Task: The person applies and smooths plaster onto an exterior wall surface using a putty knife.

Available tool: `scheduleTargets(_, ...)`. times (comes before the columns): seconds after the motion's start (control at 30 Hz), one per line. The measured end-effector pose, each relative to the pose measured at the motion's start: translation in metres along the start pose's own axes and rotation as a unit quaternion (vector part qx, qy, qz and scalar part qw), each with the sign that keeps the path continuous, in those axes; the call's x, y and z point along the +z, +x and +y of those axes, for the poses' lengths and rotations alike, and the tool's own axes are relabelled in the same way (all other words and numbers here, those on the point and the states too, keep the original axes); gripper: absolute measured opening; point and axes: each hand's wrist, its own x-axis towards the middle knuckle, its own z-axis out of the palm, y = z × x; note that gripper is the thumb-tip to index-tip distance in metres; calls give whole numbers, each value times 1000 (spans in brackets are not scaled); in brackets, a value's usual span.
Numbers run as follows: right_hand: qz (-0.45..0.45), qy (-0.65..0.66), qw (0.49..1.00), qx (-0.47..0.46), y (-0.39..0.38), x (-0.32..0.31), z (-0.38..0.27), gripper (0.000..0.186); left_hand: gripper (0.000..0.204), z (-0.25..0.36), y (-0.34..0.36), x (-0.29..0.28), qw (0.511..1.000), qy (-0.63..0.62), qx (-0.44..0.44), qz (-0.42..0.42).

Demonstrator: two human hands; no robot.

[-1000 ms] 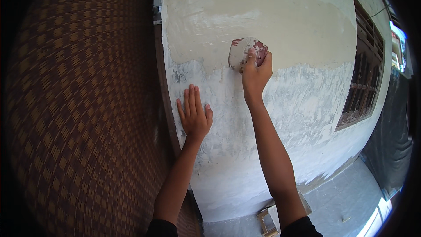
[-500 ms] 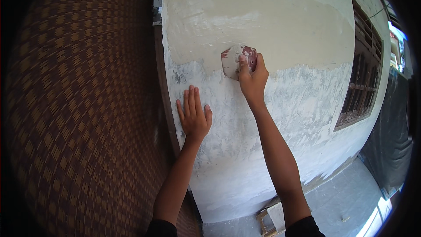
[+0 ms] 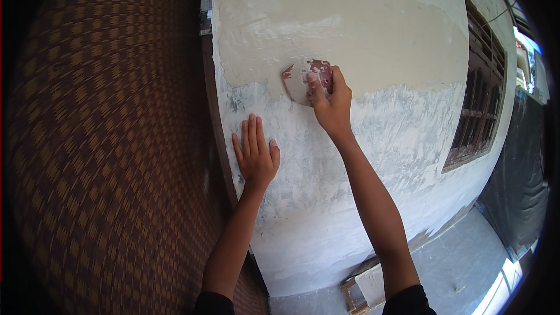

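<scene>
My right hand (image 3: pixel 331 100) grips a flat, reddish putty scraper (image 3: pixel 300 81) smeared with pale filler, its blade lying against the wall (image 3: pixel 402 134). Around and above the scraper spreads a band of smooth beige putty (image 3: pixel 385 35). Its lower border is ragged, and the wall beneath is patchy white and grey. My left hand (image 3: pixel 256 154) rests flat on that patchy part near the wall's left edge, fingers stretched upward, holding nothing.
A woven brown panel (image 3: pixel 116 140) stands along the left, close to the wall corner. To the right is a dark wooden window with bars (image 3: pixel 479 93). Below lie a grey floor (image 3: pixel 455 262) and a small wooden-framed object (image 3: pixel 364 289) at the wall's foot. Dark sheeting (image 3: pixel 516 175) hangs far right.
My right hand has slid the scraper a little to the left along the putty's lower border, tilting it slightly. My left hand stays in place on the wall.
</scene>
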Motion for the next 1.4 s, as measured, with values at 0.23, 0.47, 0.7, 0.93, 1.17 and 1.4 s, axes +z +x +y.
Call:
scheduleTargets(0.23,182,119,970,108,13,-23,-3,22,66,1,-3,4,1000,9,3,5)
scheduleTargets(0.47,109,-3,990,91,17,-30,9,21,61,0,-1,0,1000,15,-8,13)
scheduleTargets(0.7,76,72,994,40,6,-34,9,27,65,3,0,4,1000,8,4,5)
scheduleTargets(0.93,170,-7,979,111,23,-50,25,21,62,-1,-1,1,1000,26,1,9)
scheduleTargets(1.17,227,123,954,153,21,-75,24,23,61,1,-1,5,999,49,2,15)
scheduleTargets(1.4,69,-71,995,-18,17,-27,13,20,64,-4,-2,5,1000,25,13,8)
